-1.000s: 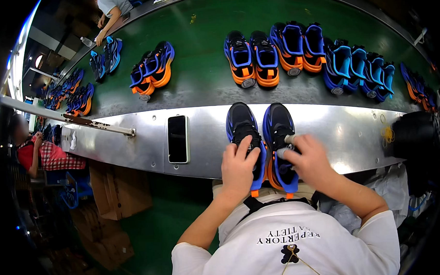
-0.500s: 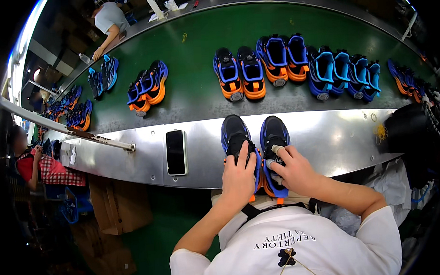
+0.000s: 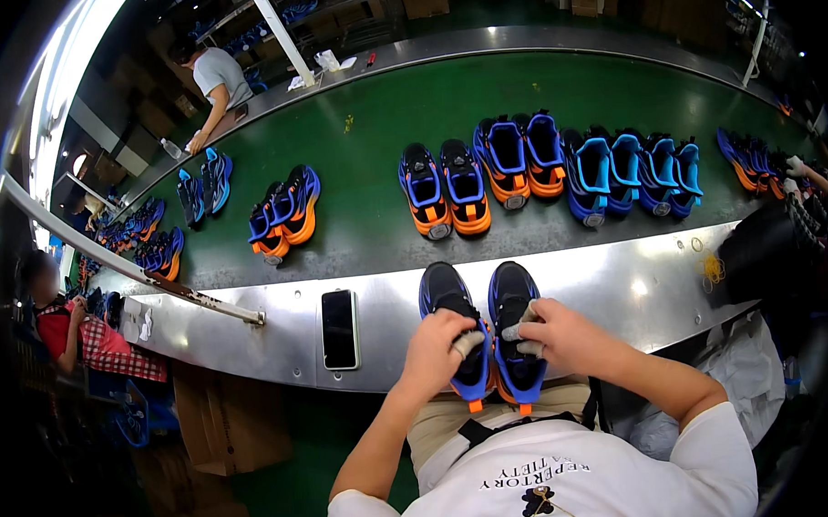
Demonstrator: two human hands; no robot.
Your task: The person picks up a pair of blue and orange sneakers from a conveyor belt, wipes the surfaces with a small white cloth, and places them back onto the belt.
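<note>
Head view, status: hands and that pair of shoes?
Left hand on left shoe, right hand on right shoe. Pair on steel ledge, heels toward the person. Phone alongside, apart.

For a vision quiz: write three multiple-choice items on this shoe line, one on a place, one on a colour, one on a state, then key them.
1. Where does the black phone lie?
A. On the steel ledge, to the left of the held shoes
B. On the green belt
C. On the person's lap

2. What colour are the soles of the pair of shoes under the hands?
A. White
B. Orange
C. Green

3. What are the hands doing?
A. Hanging free
B. Holding the phone
C. Left hand and right hand each grip one shoe

Key: 1 A, it lies flat on the steel. 2 B, orange shows at the heels. 3 C, fingers wrap each shoe.
</note>
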